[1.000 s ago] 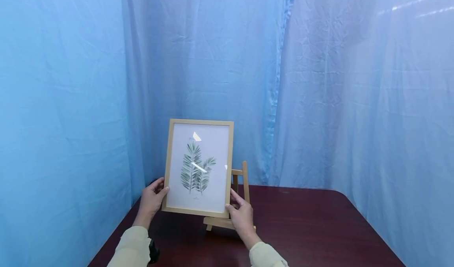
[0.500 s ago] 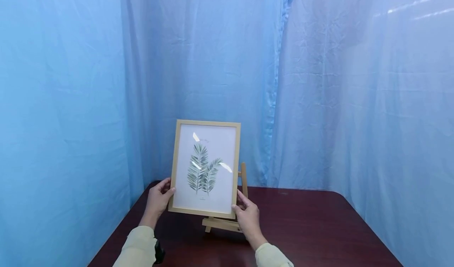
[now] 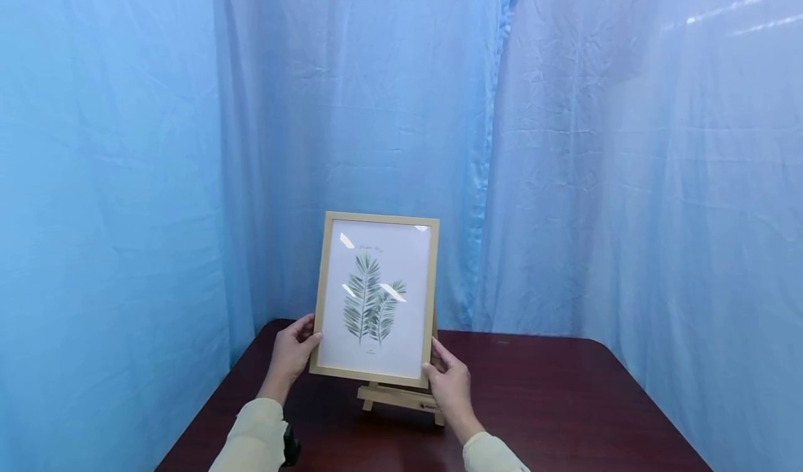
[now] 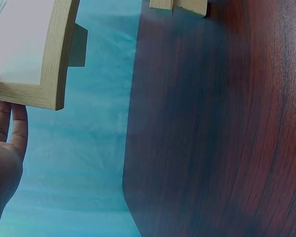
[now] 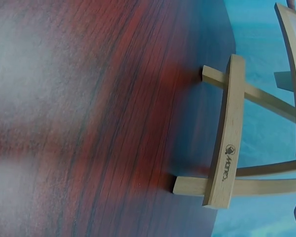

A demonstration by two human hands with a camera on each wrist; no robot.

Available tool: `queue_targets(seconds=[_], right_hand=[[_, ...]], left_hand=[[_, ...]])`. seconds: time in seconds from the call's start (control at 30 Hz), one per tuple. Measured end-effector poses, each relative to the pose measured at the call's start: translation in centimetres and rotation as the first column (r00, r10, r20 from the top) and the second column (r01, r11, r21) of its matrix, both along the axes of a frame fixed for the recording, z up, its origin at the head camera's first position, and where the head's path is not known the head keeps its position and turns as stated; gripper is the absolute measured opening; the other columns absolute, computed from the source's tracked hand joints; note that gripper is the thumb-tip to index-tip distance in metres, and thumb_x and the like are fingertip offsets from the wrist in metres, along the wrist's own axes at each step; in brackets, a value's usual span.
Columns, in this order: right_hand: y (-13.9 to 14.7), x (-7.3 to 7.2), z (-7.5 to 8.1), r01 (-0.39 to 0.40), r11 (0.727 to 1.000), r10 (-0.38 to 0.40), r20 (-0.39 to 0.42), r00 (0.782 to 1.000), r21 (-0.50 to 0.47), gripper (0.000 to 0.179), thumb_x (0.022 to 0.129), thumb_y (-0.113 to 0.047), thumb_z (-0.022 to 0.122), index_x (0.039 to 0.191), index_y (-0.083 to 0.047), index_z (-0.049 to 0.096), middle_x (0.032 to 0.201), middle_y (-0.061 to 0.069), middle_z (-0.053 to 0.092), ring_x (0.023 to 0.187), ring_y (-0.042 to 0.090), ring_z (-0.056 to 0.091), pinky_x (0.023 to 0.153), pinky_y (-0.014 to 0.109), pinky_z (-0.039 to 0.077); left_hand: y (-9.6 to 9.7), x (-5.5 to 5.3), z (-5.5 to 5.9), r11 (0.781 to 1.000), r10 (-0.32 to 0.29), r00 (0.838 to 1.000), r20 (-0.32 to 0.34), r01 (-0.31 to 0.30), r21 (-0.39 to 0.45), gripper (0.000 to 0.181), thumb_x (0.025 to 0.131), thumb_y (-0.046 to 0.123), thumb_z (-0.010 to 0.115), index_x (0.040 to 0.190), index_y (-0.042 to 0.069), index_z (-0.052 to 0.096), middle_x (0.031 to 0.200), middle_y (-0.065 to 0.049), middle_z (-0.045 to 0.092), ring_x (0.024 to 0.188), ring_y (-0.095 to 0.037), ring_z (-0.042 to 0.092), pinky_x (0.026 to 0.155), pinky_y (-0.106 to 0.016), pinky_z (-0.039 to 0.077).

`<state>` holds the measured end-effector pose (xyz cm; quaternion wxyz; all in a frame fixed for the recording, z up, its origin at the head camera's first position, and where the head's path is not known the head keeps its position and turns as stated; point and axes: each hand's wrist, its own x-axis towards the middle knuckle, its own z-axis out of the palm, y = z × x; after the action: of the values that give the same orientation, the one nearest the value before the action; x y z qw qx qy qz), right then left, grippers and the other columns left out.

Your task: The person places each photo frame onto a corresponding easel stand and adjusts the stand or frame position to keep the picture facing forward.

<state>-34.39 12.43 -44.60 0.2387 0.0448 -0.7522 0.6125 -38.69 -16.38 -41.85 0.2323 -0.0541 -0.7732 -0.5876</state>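
A light-wood picture frame (image 3: 374, 298) with a green leaf print is held upright, slightly tilted, between both hands. My left hand (image 3: 291, 353) grips its lower left edge, thumb on the front and fingers behind. On the lower right edge, my right hand (image 3: 452, 387) pinches it the same way. Behind and below the frame stands a small wooden easel (image 3: 401, 397), its upper part mostly hidden. The right wrist view shows the easel's ledge (image 5: 227, 133) and legs, with the picture frame's bottom edge apart from the ledge. A flap (image 4: 79, 45) juts from the frame's back.
The easel stands on a dark red-brown wooden table (image 3: 552, 388) with rounded far corners. Light blue curtains (image 3: 376, 95) hang behind the table and along both sides. A black band (image 3: 291, 445) shows at the left sleeve.
Both hands have carried the picture frame to the right, from left of the easel to in front of it. The easel's upper part is now covered.
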Motion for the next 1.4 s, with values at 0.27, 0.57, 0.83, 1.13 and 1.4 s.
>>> queue_targets(seconds=[0.27, 0.57, 0.83, 1.13, 1.4], right_hand=[[0.9, 0.2, -0.1, 0.013, 1.000, -0.013, -0.003, 1.000, 0.000, 0.053, 0.084, 0.009, 0.066, 0.136, -0.001, 0.059, 0.116, 0.021, 0.067, 0.105, 0.033, 0.066, 0.075, 0.028, 0.057], [1.8, -0.1, -0.5, 0.053, 0.999, -0.053, 0.001, 0.999, -0.009, 0.053, 0.083, 0.010, 0.067, 0.134, -0.003, 0.061, 0.115, 0.020, 0.068, 0.100, 0.031, 0.068, 0.074, 0.028, 0.058], [2.7, 0.2, -0.8, 0.049, 0.999, -0.049, 0.006, 0.999, -0.016, 0.053, 0.085, 0.010, 0.067, 0.136, -0.001, 0.059, 0.115, 0.023, 0.066, 0.098, 0.034, 0.068, 0.073, 0.031, 0.058], [3.6, -0.2, -1.4, 0.067, 0.998, -0.067, 0.026, 0.997, -0.005, 0.053, 0.086, 0.008, 0.068, 0.137, -0.004, 0.060, 0.117, 0.021, 0.066, 0.098, 0.031, 0.068, 0.073, 0.028, 0.058], [4.2, -0.4, -1.7, 0.076, 0.997, -0.076, 0.038, 0.996, 0.007, 0.053, 0.087, 0.008, 0.067, 0.138, -0.004, 0.058, 0.119, 0.022, 0.065, 0.100, 0.034, 0.068, 0.075, 0.032, 0.059]], left_hand=[[0.8, -0.4, -0.3, 1.000, 0.004, 1.000, -0.022, -0.004, -0.002, 0.044, 0.089, -0.008, 0.065, 0.132, -0.012, 0.056, 0.116, -0.026, 0.065, 0.100, -0.031, 0.060, 0.083, -0.033, 0.053], [2.1, -0.4, -0.5, 1.000, -0.003, 1.000, 0.004, 0.003, 0.010, 0.042, 0.091, -0.007, 0.064, 0.133, -0.009, 0.057, 0.118, -0.024, 0.065, 0.103, -0.030, 0.060, 0.087, -0.040, 0.053], [3.2, -0.5, -0.6, 1.000, -0.007, 1.000, 0.001, 0.007, -0.002, 0.042, 0.091, -0.006, 0.064, 0.133, -0.008, 0.058, 0.117, -0.022, 0.065, 0.103, -0.030, 0.060, 0.087, -0.045, 0.054], [4.1, -0.8, -0.9, 1.000, -0.005, 1.000, -0.008, 0.005, -0.006, 0.041, 0.090, -0.006, 0.065, 0.132, -0.008, 0.059, 0.114, -0.021, 0.067, 0.100, -0.030, 0.062, 0.085, -0.044, 0.055], [4.8, -1.1, -1.2, 1.000, -0.022, 1.000, -0.001, 0.022, -0.001, 0.042, 0.091, -0.005, 0.065, 0.133, -0.006, 0.059, 0.113, -0.019, 0.067, 0.101, -0.029, 0.063, 0.085, -0.045, 0.055]])
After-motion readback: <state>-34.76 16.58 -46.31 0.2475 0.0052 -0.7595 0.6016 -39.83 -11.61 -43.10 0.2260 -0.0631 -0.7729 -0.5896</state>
